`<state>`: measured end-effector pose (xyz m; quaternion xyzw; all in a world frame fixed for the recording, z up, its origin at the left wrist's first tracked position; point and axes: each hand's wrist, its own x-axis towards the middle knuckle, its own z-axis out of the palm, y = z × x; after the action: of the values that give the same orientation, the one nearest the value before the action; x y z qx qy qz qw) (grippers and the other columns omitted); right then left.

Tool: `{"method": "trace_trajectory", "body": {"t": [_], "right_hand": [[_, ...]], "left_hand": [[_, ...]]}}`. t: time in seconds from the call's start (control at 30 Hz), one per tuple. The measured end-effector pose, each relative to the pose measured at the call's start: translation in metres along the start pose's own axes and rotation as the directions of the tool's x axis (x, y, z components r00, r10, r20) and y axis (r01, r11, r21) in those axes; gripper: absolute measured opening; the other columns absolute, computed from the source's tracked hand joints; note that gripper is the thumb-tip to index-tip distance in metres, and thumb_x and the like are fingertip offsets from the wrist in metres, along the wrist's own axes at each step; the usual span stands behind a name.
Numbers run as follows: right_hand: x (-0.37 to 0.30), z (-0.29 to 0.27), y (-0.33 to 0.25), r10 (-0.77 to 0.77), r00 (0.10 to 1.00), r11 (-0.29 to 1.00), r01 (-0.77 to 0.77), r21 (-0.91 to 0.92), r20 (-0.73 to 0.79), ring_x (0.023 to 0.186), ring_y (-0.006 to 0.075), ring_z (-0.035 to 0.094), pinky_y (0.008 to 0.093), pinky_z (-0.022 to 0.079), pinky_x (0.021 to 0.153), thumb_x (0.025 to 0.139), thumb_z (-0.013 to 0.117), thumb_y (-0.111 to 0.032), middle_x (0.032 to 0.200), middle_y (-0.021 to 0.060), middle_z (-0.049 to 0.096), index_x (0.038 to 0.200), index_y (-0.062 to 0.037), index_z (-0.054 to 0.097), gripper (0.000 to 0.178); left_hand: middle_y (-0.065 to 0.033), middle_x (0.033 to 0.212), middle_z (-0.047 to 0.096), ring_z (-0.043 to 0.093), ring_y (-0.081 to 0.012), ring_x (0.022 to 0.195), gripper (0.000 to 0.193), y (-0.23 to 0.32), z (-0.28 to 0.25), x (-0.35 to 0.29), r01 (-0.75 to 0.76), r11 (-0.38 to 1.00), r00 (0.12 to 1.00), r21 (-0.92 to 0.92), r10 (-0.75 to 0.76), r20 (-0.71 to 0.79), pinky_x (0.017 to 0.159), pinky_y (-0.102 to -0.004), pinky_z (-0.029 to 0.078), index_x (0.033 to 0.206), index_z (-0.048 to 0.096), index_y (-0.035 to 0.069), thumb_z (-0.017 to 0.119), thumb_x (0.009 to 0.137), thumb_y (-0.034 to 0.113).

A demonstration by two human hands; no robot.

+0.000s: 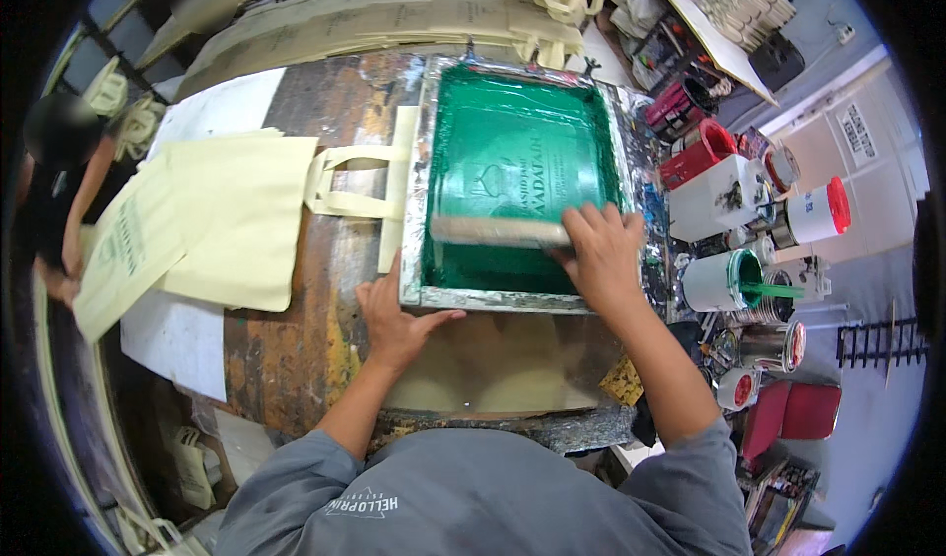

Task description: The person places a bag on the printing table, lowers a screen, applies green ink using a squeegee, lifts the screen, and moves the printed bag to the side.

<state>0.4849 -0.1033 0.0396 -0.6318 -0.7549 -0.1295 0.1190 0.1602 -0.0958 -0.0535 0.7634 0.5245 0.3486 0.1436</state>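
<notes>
A screen-printing frame [512, 303] lies on the worktable, its mesh [552, 128] coated in green ink, with a darker printed design on it. My right hand [601, 256] is closed around the right end of a long wooden-handled squeegee [498, 231], which lies crosswise over the lower part of the mesh. My left hand [391, 322] rests against the frame's near left corner, fingers and thumb spread apart. A cream tote bag's handles [355, 204] stick out from under the frame's left side. The squeegee's blade edge is hidden.
Cream bags [236, 221] are piled on the table's left, where another person's hand [61, 285] holds one. Paint cans and tubs, including a white bucket of green ink [711, 282], crowd the right side. Racks of flat bags [384, 19] stand beyond the table.
</notes>
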Motion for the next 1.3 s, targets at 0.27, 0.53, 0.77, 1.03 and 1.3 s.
{"method": "trace_trajectory", "body": {"t": [0.27, 0.53, 0.77, 1.03, 1.3], "right_hand": [[0.165, 0.067, 0.080, 0.039, 0.998, 0.995, -0.043, -0.088, -0.044, 0.114, 0.0291, 0.067, 0.0567, 0.043, 0.094, 0.078, 0.092, -0.037, 0.116, 0.0033, 0.071, 0.124, -0.0178, 0.066, 0.056], [0.198, 0.075, 0.116, 0.036, 0.999, 0.998, -0.034, -0.055, 0.034, 0.116, 0.0286, 0.069, 0.0578, 0.045, 0.092, 0.081, 0.091, -0.040, 0.118, 0.0026, 0.073, 0.126, -0.0190, 0.064, 0.056], [0.170, 0.092, 0.098, 0.051, 0.998, 0.990, -0.056, -0.130, -0.047, 0.112, 0.0268, 0.068, 0.0540, 0.045, 0.092, 0.081, 0.091, -0.034, 0.114, 0.0011, 0.070, 0.124, -0.0185, 0.063, 0.054], [0.075, 0.055, 0.044, 0.007, 0.996, 0.999, -0.011, -0.047, -0.093, 0.106, 0.0273, 0.066, 0.0502, 0.044, 0.093, 0.078, 0.091, -0.029, 0.108, 0.0015, 0.067, 0.117, -0.0172, 0.062, 0.050], [-0.030, -0.009, -0.026, 0.046, 0.994, 0.999, -0.048, 0.019, 0.095, 0.104, 0.0285, 0.064, 0.0499, 0.042, 0.093, 0.078, 0.089, -0.022, 0.105, 0.0034, 0.066, 0.117, -0.0175, 0.063, 0.047]], "left_hand": [[-0.0087, 0.110, 0.071, 0.061, -0.0260, 0.105, 0.132, -0.005, -0.003, -0.005, 0.063, 0.995, 0.993, 0.079, -0.070, 0.093, 0.095, -0.0421, 0.035, 0.158, 0.056, 0.002, 0.095, 0.054, 0.073], [-0.0222, 0.128, 0.060, 0.055, -0.0415, 0.125, 0.116, 0.049, -0.012, 0.167, -0.217, 0.974, 0.976, -0.059, 0.215, -0.036, 0.114, -0.0575, 0.039, 0.156, 0.059, 0.007, 0.089, 0.067, 0.076], [-0.0121, 0.102, 0.068, 0.064, -0.0330, 0.100, 0.066, 0.029, 0.119, 0.308, -0.451, 0.787, 0.874, 0.422, 0.485, 0.029, 0.088, -0.0450, 0.049, 0.103, 0.072, 0.006, 0.071, 0.092, 0.071], [-0.0070, 0.084, 0.058, 0.058, -0.0293, 0.081, 0.056, 0.043, 0.079, 0.193, -0.474, 0.803, 0.850, 0.362, 0.525, -0.051, 0.073, -0.0425, 0.045, 0.084, 0.061, 0.010, 0.077, 0.087, 0.063], [-0.0082, 0.085, 0.055, 0.056, -0.0304, 0.080, 0.054, 0.076, 0.011, 0.067, -0.473, 0.845, 0.877, 0.252, 0.480, 0.037, 0.074, -0.0433, 0.045, 0.086, 0.059, 0.010, 0.079, 0.087, 0.061]]}}
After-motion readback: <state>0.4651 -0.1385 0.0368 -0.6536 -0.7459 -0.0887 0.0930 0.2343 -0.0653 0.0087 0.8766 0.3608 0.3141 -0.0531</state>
